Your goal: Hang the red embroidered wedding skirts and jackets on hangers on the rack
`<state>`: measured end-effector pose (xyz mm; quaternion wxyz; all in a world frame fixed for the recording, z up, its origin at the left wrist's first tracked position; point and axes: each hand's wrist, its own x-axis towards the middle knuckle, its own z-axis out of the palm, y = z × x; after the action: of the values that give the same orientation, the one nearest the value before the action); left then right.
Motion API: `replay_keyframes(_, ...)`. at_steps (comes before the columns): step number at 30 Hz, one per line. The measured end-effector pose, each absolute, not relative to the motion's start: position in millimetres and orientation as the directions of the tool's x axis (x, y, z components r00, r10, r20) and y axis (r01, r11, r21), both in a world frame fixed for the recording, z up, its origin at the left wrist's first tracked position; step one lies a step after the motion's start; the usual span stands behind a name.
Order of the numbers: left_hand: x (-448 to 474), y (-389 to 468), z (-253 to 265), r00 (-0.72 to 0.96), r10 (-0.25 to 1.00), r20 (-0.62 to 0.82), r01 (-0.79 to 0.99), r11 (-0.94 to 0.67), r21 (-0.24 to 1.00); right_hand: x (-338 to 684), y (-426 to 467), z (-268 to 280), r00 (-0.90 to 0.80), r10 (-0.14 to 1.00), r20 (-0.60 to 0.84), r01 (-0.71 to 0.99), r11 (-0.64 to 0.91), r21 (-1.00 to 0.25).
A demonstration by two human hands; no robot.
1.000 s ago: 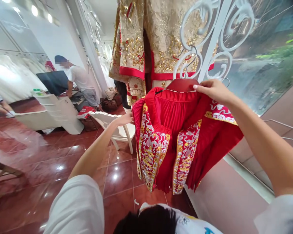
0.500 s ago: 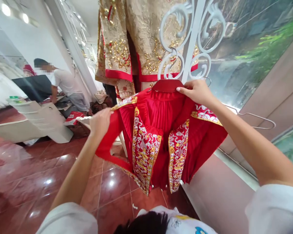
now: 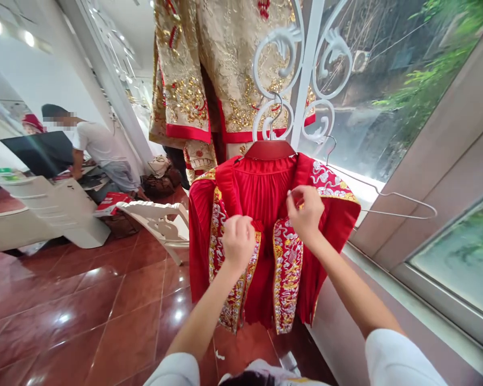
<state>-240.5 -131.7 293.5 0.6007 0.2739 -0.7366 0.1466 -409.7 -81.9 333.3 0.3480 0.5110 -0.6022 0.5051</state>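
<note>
A red pleated jacket (image 3: 265,187) with silver and gold embroidered front panels hangs by its collar on a dark red clothes hanger (image 3: 269,149). The front is open, with the two embroidered panels hanging apart. My left hand (image 3: 238,244) is closed at the inner edge of the left panel; its fingers curl over the cloth and partly hide it. At the right front edge, just below the collar, my right hand (image 3: 307,210) is closed too, thumb and fingers bent together on the cloth. The hanger's metal hook goes up to a white scrolled metal stand (image 3: 306,69).
A gold embroidered garment (image 3: 233,69) with red trim hangs behind the stand. To the right, a bare wire hanger (image 3: 402,198) juts out beside the window. A white chair (image 3: 161,217) stands left of the jacket. Farther left, a person (image 3: 99,139) leans over a desk (image 3: 64,209).
My left hand has let go of the spread left side and moved inward to the front panel. My right hand has left the hanger and come down to the right front edge.
</note>
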Motion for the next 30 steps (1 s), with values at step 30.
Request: replay_keyframes(30,-171.2,-65.3,223.6,0.018,-0.752,0.659,-0.451,0.582,0.677,-408.9,4.9,216.3,-0.504,-0.211,0.838,-0.864,0.110,-0.492)
